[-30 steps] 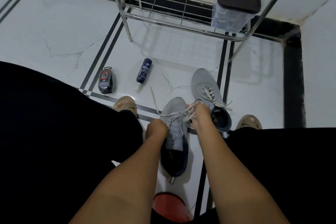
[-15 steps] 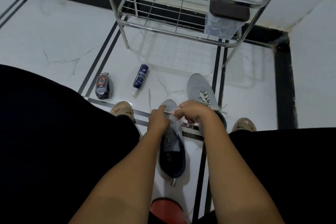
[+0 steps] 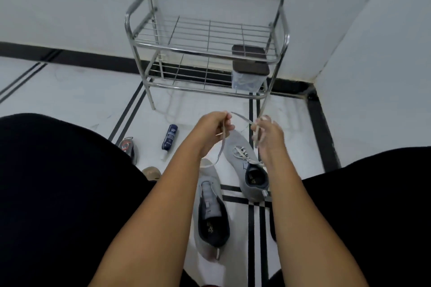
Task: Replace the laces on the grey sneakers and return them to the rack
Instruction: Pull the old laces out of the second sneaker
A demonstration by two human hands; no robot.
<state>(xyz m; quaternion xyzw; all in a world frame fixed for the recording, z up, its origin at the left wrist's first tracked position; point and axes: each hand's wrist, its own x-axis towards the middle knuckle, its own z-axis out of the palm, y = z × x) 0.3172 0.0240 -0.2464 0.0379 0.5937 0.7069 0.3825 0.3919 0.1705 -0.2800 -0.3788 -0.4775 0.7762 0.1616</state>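
Two grey sneakers lie on the white floor between my knees. The near sneaker (image 3: 211, 212) has no lace in its eyelets. The far sneaker (image 3: 247, 165) is still laced in white. My left hand (image 3: 213, 129) and my right hand (image 3: 268, 134) are raised above the shoes, each pinching one end of a loose grey-white lace (image 3: 242, 119) that stretches between them; a strand hangs from my left hand down toward the near sneaker's toe. The steel shoe rack (image 3: 205, 53) stands against the wall ahead.
A clear container with a dark lid (image 3: 249, 77) sits on the rack's lower shelf at the right. A blue bottle (image 3: 169, 140) and a shoe-polish sponge (image 3: 127, 147) lie on the floor at the left. A wall corner closes the right side.
Both hands rose from the near sneaker, drawing the lace out of it and holding it up. The view tilted up, showing the whole rack.
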